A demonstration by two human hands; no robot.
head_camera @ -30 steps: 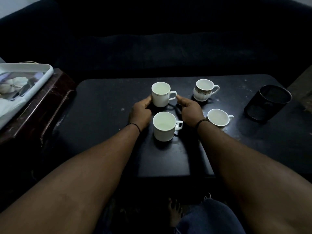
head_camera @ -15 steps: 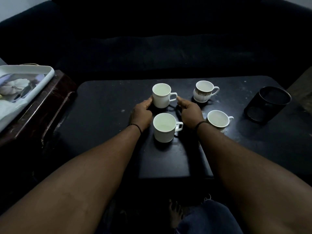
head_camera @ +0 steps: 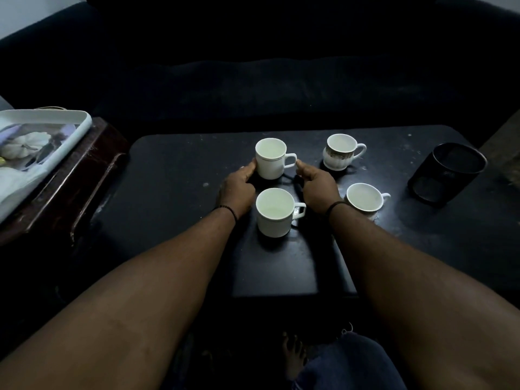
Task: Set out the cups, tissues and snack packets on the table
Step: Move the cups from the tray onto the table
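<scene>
Cups, all four, stand on the table (head_camera: 174, 175), and I see my left hand (head_camera: 237, 190) and right hand (head_camera: 318, 190) touching the far white cup (head_camera: 270, 159) with curled fingers, tissues and snacks still to come.

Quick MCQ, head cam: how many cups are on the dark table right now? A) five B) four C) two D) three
B: four show on the dark table: the far plain cup between the left hand and the right hand, the near plain cup, the patterned cup and the low cup.
</scene>
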